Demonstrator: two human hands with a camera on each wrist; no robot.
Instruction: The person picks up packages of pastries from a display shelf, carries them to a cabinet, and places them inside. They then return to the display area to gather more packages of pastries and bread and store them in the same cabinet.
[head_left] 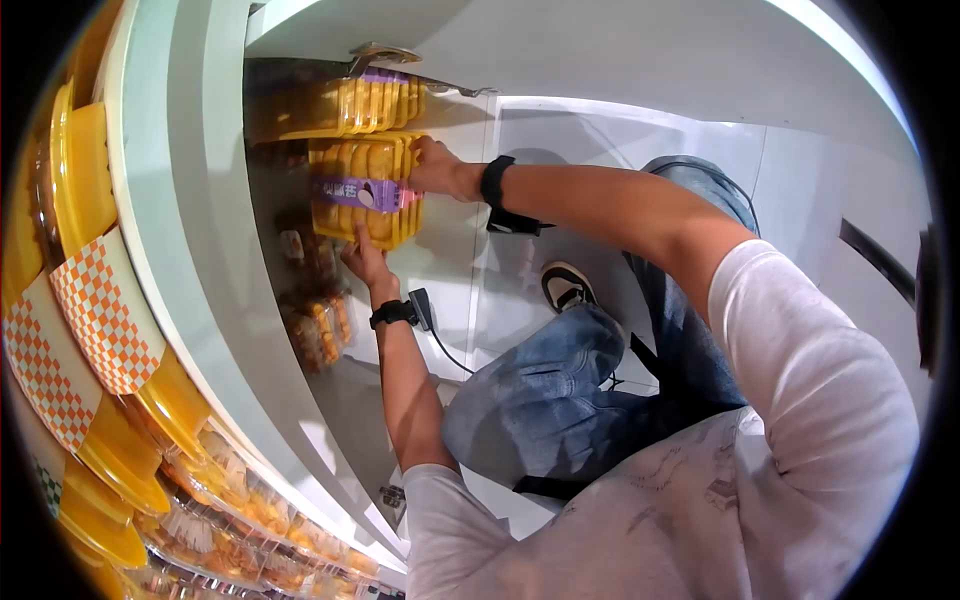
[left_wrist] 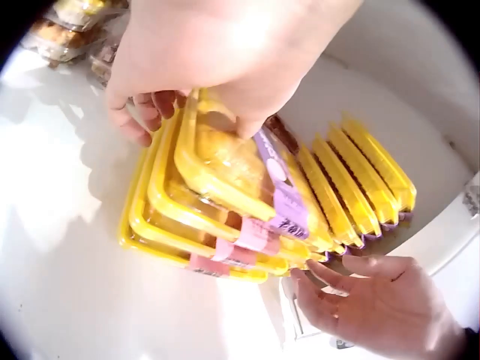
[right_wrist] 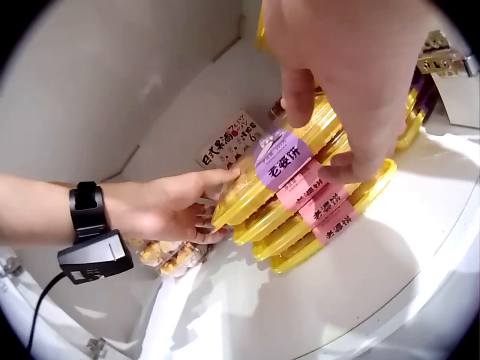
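Note:
A stack of several yellow pastry trays with clear lids stands in a white cabinet. Its top pack has a purple paper band; pink bands show on those below. My left hand grips the near end of the stack, thumb over the top pack and fingers round the tray edges. At the opposite end is my right hand. Its palm faces the stack in the left wrist view, and the loosely bent fingers touch the tray rims.
Another row of yellow packs stands close behind the stack. Clear packs of round pastries lie on the near side, beside a price card. A metal hinge juts out near the cabinet door. Shelves of yellow trays line the left.

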